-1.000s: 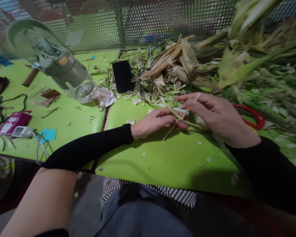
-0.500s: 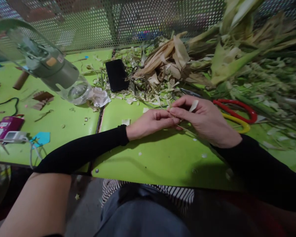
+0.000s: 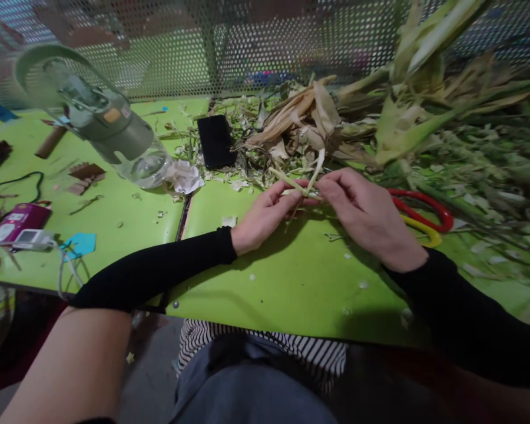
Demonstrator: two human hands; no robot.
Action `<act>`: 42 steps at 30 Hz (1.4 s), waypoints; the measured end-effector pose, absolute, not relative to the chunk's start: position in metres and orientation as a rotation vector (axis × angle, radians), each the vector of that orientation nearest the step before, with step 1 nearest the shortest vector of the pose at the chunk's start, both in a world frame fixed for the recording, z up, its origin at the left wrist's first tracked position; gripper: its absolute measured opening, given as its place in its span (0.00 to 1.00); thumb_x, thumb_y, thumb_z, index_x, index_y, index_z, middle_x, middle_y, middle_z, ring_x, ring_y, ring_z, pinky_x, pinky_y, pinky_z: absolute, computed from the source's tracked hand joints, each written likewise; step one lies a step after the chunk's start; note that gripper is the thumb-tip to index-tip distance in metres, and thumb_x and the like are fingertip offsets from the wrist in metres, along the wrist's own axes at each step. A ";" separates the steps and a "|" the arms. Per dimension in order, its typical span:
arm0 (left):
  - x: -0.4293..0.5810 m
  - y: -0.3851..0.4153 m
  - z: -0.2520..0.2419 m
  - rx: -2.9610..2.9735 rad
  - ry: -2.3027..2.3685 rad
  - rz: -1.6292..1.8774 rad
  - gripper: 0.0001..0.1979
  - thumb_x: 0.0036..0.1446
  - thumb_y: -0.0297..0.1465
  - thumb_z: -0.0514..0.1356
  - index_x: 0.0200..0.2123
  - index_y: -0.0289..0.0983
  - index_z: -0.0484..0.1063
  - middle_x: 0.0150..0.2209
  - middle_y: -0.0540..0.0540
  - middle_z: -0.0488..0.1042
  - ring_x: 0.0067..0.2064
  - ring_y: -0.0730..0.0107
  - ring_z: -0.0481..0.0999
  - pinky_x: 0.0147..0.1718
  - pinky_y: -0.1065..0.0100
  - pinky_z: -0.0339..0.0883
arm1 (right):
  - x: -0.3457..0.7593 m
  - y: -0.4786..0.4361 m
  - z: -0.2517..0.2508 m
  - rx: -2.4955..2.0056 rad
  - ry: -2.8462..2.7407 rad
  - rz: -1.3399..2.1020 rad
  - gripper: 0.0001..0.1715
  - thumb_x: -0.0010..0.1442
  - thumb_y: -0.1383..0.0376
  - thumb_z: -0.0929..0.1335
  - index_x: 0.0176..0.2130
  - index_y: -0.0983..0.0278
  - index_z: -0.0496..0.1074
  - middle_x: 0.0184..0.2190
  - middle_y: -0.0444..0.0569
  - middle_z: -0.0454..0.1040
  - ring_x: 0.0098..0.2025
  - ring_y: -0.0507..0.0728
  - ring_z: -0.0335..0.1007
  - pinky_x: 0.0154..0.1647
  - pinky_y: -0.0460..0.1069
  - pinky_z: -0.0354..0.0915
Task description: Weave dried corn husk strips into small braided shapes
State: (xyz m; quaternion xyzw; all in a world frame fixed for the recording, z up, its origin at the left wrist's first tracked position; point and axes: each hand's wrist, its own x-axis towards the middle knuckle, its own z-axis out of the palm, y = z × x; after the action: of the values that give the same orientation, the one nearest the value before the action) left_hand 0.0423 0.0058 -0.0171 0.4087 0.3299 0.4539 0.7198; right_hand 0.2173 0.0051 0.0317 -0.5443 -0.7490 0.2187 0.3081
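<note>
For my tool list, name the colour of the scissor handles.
One red, one yellow: the scissor handles show best in the head view.

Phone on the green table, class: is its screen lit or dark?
Dark: the phone lies flat by the leaf scraps, its upward face wholly black, unlit.

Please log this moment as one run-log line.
left hand: pinching husk strips | right hand: pinching same strips | scissors: beside right hand on green table

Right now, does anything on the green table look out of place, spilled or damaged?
Yes: leaf scraps lie strewn around the black phone, beside the big husk pile. A crumpled tissue lies right by the bottle. The scissors sit half hidden behind the right hand, which, with the left hand, pinches thin leaf strips.
</note>
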 end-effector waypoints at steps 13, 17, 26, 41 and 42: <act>0.030 0.014 -0.019 1.183 0.774 0.893 0.13 0.60 0.34 0.67 0.46 0.33 0.75 0.34 0.49 0.79 0.34 0.76 0.75 0.41 0.69 0.69 | 0.217 0.004 0.023 -1.388 -1.954 0.605 0.18 0.68 0.48 0.67 0.35 0.58 0.67 0.27 0.45 0.70 0.27 0.55 0.62 0.29 0.52 0.58; 0.029 0.012 -0.016 1.295 0.807 0.868 0.12 0.59 0.33 0.68 0.43 0.33 0.76 0.33 0.49 0.78 0.31 0.78 0.72 0.35 0.71 0.68 | 0.217 0.005 0.017 -1.345 -1.883 0.682 0.15 0.67 0.50 0.68 0.38 0.58 0.67 0.28 0.43 0.68 0.27 0.54 0.61 0.27 0.50 0.58; 0.027 0.007 -0.014 1.396 0.772 0.876 0.18 0.59 0.42 0.68 0.42 0.35 0.73 0.38 0.45 0.79 0.33 0.74 0.74 0.35 0.69 0.70 | 0.218 0.004 0.022 -1.379 -2.011 0.643 0.31 0.67 0.36 0.62 0.29 0.58 0.63 0.22 0.42 0.61 0.23 0.53 0.54 0.26 0.51 0.51; 0.019 0.022 -0.017 1.402 0.614 0.998 0.25 0.56 0.52 0.68 0.40 0.35 0.76 0.37 0.48 0.77 0.35 0.76 0.76 0.39 0.68 0.74 | 0.219 0.000 0.032 -1.302 -2.004 0.810 0.38 0.65 0.33 0.62 0.22 0.59 0.55 0.20 0.41 0.51 0.23 0.52 0.47 0.24 0.51 0.48; 0.019 0.024 -0.020 1.386 0.622 0.987 0.25 0.56 0.52 0.68 0.41 0.34 0.77 0.37 0.48 0.78 0.35 0.76 0.76 0.40 0.68 0.74 | 0.221 0.001 0.030 -1.312 -1.975 0.818 0.37 0.66 0.34 0.62 0.23 0.59 0.57 0.21 0.41 0.53 0.23 0.52 0.48 0.24 0.51 0.49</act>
State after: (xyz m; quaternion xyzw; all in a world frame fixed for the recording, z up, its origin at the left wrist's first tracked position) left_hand 0.0192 0.0236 -0.0203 0.6021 0.2703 0.4287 0.6170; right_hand 0.2207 0.0014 0.0296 -0.4970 -0.7484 0.3098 0.3114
